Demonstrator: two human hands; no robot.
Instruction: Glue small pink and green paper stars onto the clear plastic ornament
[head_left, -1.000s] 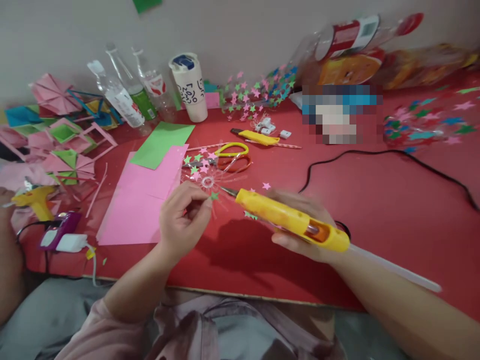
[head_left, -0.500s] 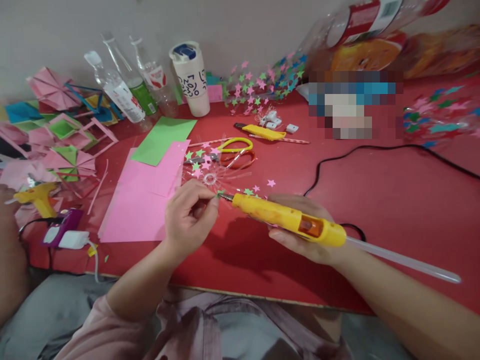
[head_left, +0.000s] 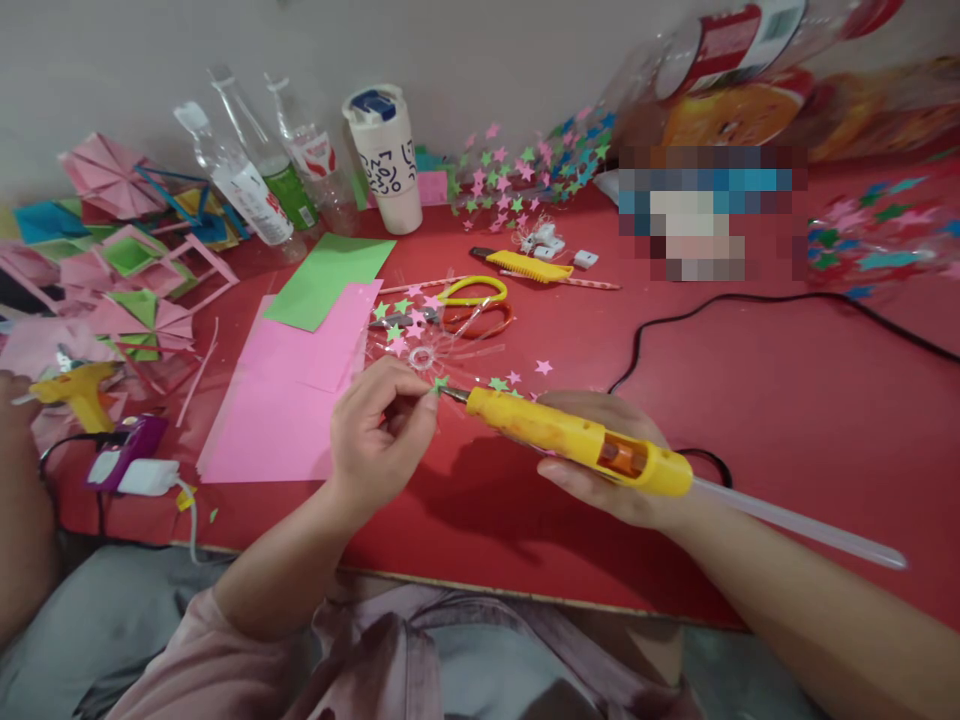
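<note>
Between thumb and forefinger my left hand (head_left: 381,428) pinches a small green paper star (head_left: 439,384). The metal nozzle of a yellow hot glue gun (head_left: 555,425) is right at that star; whether they touch I cannot tell. My right hand (head_left: 615,490) is wrapped around the glue gun from below, its fingers mostly hidden. A clear glue stick (head_left: 802,522) juts from the gun's rear. Just beyond my left hand lies a clear plastic piece cut into strips (head_left: 421,358), with pink and green stars on it.
Pink paper (head_left: 270,420) and a green sheet (head_left: 330,280) lie left. Scissors (head_left: 474,292) and a yellow cutter knife (head_left: 529,265) sit behind. Bottles (head_left: 251,200) and a white tumbler (head_left: 386,165) line the wall. A black cord (head_left: 720,297) crosses the right. Another glue gun (head_left: 79,392) stands by a person's arm (head_left: 26,500).
The glue stick protrudes slightly less from the gun's rear. More of the green star shows at my left fingertips. Both hands stay nearly in place.
</note>
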